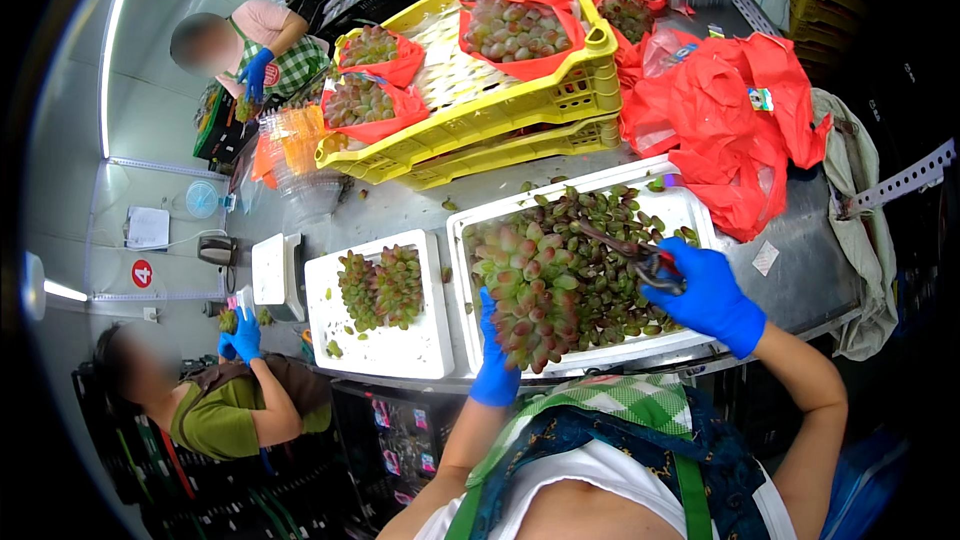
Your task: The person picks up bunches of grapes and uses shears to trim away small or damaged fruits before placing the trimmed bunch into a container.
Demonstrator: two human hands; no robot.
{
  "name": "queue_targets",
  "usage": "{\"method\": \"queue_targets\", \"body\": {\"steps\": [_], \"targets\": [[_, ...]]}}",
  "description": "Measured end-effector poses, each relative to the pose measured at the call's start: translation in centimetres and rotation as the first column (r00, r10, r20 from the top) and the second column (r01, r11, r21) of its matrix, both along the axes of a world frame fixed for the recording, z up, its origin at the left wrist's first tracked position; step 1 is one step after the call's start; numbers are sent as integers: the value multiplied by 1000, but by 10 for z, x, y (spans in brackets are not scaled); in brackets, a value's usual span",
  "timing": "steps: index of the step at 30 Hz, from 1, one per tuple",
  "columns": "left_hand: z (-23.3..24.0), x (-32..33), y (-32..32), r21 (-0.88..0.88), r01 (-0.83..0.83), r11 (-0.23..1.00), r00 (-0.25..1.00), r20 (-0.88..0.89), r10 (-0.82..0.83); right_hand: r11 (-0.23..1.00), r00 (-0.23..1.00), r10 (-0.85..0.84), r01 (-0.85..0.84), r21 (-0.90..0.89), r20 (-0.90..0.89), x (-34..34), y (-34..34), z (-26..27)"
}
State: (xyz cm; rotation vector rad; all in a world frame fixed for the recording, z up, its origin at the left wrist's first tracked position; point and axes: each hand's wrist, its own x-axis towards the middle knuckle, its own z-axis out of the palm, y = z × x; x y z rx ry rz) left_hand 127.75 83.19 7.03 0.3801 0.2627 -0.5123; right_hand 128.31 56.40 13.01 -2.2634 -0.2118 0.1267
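Observation:
My left hand [495, 360], in a blue glove, holds a large bunch of reddish-green grapes [529, 292] from behind, so most of its fingers are hidden. Scissors [634, 255] with dark blades are in my blue-gloved right hand [709, 296], their tips pointing left at the bunch's upper right side. Whether the blades touch the bunch I cannot tell. Below both hands lies a white foam tray [581, 181] strewn with loose grapes [611, 307]. Left of it, another white foam tray [375, 360] carries two smaller bunches [379, 286] and a few loose grapes.
A yellow crate [480, 109] with grapes in red bags [517, 37] stands beyond the trays. Crumpled red bags [720, 112] are piled at the right. A scale [277, 277] and clear plastic containers [304, 157] lie leftward. Gloved co-workers [225, 397] handle grapes nearby.

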Motion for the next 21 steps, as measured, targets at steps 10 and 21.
{"method": "queue_targets", "body": {"steps": [10, 21], "targets": [[-5, -16, -11, 157, -25, 987, 999, -34, 31, 941, 990, -110, 74, 330, 89, -2, 84, 2], [-10, 1, -12, -35, 26, 999, 997, 74, -23, 850, 995, -60, 92, 518, -79, -2, 47, 26]]}}
